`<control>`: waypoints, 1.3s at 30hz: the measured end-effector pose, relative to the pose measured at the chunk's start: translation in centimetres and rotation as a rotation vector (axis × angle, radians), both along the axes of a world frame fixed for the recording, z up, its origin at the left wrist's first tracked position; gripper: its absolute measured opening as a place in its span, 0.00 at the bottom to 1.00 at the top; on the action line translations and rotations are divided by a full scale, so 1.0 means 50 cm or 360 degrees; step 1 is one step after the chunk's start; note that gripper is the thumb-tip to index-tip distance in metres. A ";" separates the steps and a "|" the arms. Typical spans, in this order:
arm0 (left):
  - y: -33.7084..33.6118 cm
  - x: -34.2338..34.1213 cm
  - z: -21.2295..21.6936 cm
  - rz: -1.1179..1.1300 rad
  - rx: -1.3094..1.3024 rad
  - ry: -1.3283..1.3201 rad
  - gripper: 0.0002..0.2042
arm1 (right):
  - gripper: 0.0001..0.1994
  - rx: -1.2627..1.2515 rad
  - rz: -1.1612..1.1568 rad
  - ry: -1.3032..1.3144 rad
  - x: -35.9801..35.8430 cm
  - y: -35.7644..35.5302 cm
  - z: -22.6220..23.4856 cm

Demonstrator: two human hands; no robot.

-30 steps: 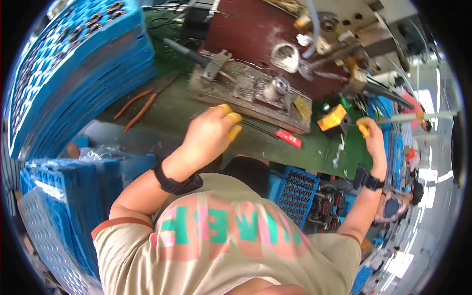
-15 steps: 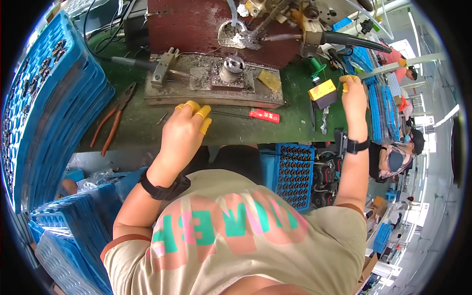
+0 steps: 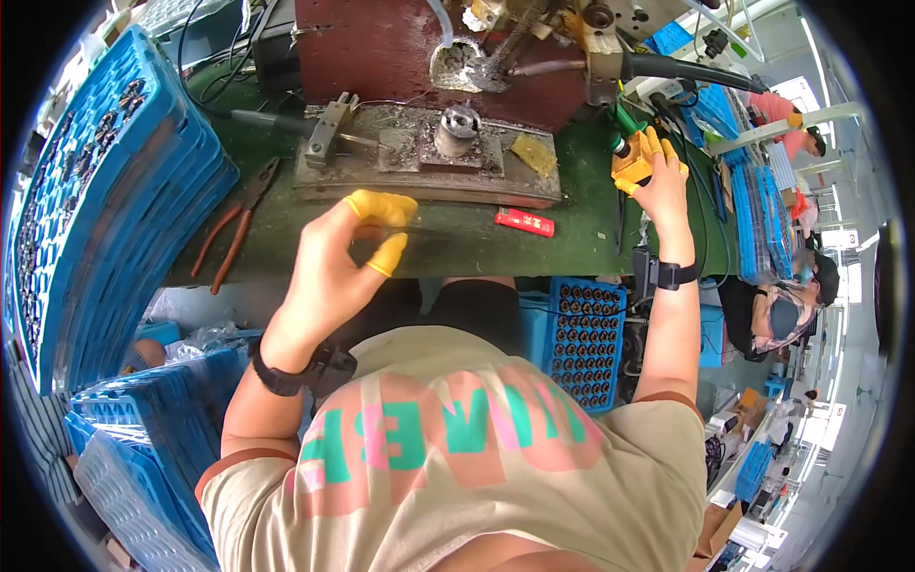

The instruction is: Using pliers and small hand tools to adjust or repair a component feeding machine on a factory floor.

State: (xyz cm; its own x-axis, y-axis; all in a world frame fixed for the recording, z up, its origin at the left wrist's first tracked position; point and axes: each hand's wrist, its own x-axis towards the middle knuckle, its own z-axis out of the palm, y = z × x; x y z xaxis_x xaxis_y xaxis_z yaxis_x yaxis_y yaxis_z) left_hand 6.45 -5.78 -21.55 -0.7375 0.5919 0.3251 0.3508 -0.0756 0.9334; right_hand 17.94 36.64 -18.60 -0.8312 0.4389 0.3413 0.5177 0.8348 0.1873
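My left hand (image 3: 338, 250), with yellow finger covers, is over the front of the bench, left of a red lighter-shaped piece (image 3: 524, 222). Its thumb and fingers form an open C around one end of a thin dark rod-like tool (image 3: 443, 233); I see no firm grip. My right hand (image 3: 664, 183), also in yellow finger covers, is closed around a small yellow-topped block (image 3: 631, 166) at the right, beside a green piece (image 3: 629, 118). Ahead of me a metal fixture (image 3: 457, 131) stands on a dirty steel base plate (image 3: 324, 183), a yellowish pad (image 3: 534, 154) at its right.
Red-handled pliers (image 3: 238, 224) lie on the green bench top (image 3: 581, 253) at left. Tall stacks of blue trays (image 3: 143, 181) rise beside them. A blue tray of round dark parts (image 3: 583, 343) sits below the bench edge. Cables and more trays (image 3: 762, 214) crowd the right.
My right hand has come down and left onto the yellow-topped block. The left hand has turned, its thumb and fingers now spread around the end of the thin tool.
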 end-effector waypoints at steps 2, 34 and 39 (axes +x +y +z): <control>-0.029 -0.002 0.010 -0.0095 0.0224 -0.0305 0.09 | 0.28 -0.0008 0.0020 -0.0058 -0.006 0.038 -0.011; -0.097 -0.015 -0.097 0.0417 0.0056 0.0258 0.15 | 0.24 -0.1856 -0.0103 0.1157 -0.032 -0.116 -0.092; -0.086 -0.076 -0.025 0.0274 0.0604 -0.0228 0.11 | 0.22 -0.0783 0.0100 0.0709 -0.035 -0.158 -0.105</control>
State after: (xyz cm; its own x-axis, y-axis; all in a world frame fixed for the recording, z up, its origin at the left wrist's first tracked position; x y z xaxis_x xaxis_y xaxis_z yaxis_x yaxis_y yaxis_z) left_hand 2.63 -10.06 -22.81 -0.8684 0.3149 0.3831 0.2575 -0.3739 0.8910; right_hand 16.17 28.74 -23.87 -0.6860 0.5868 0.4303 0.4050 0.7992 -0.4441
